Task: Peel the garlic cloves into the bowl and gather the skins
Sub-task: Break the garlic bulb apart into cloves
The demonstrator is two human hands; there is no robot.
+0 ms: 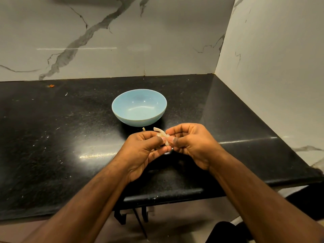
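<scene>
1. The garlic clove (164,138) at frame centre is mostly hidden by curled fingers (158,140); only papery skin shows.
2. The tabletop (52,137) is cut off at the left edge.
3. An orange speck (51,86) at upper left is too small to identify.

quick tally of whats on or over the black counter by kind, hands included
hands: 2, left hand and right hand, both pinching the garlic clove
light blue bowl: 1, nothing inside it
garlic clove: 1, skin partly peeled back
loose garlic skin piece: 1, on the counter by the bowl
orange scrap: 1, far left
total: 6
</scene>
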